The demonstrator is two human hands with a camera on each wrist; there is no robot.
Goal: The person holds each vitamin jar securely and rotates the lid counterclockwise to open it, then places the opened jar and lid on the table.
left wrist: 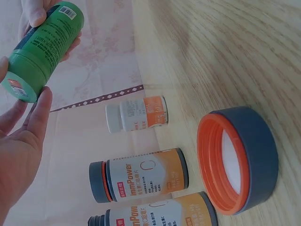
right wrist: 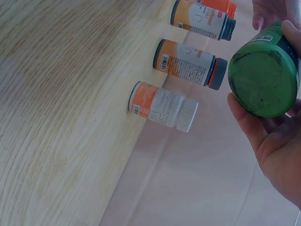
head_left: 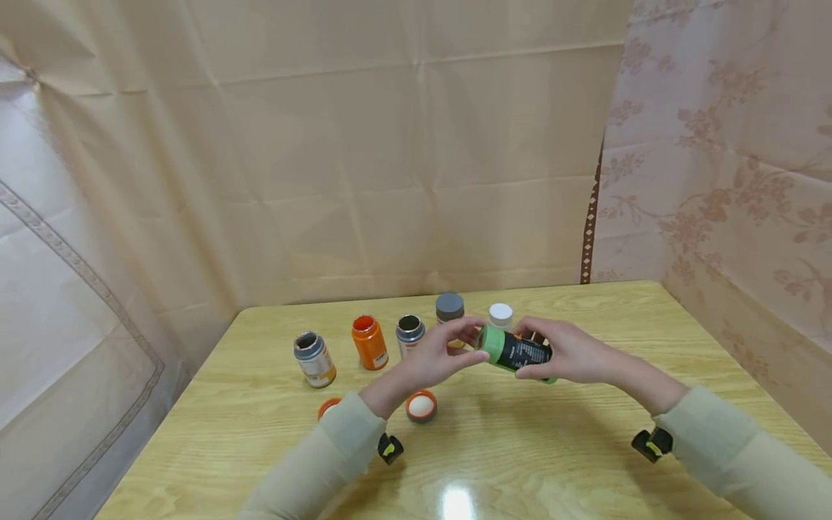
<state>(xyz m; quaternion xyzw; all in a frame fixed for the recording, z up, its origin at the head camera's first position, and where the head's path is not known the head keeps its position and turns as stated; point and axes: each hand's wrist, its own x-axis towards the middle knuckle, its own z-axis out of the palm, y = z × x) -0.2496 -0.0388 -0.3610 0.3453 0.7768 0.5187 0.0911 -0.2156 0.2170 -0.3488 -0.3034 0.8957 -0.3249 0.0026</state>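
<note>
Landmark: white-capped bottle (head_left: 500, 315), upright on the bench (head_left: 559, 448). Left and right as the person sees them.

Green bottle (head_left: 513, 352): held up off the bench, on the near side of the landmark. Long axis runs crosswise and tilted; lid end points toward the left and looks the higher, base end toward the right.

Right hand (head_left: 568, 352): grip holding the green bottle by its body, toward the base. Left hand (head_left: 437, 359): grip on the lid end, thumb and fingertips set against opposite sides of the rim.

Left of landmark, going outward: grey-capped jar (head_left: 450, 306), upright; open grey-rimmed jar (head_left: 410, 331), partly behind the left hand; open orange jar (head_left: 370, 345); second open jar (head_left: 315, 361), grey-rimmed, farthest out.

Left of landmark and nearer the person: orange-lined lid (head_left: 421, 406), inside facing up; second lid (head_left: 328, 406), partly hidden by the left sleeve (head_left: 344, 440).
</note>
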